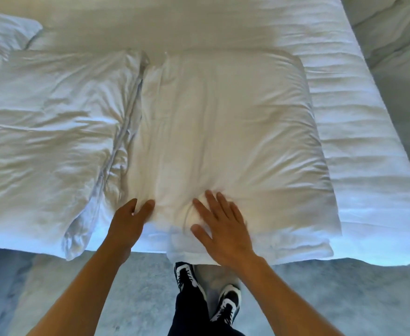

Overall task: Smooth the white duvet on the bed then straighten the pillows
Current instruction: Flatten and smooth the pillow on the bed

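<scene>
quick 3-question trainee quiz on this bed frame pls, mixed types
1. True or false: the right hand lies flat with straight fingers on the right pillow.
2. How many pillows lie side by side in front of the person? A) one B) two C) four
3. Fill in: the left hand touches the right pillow at its near ____ corner.

Key: 1 true; 2 B; 3 left. The left pillow is more creased than the right one.
</scene>
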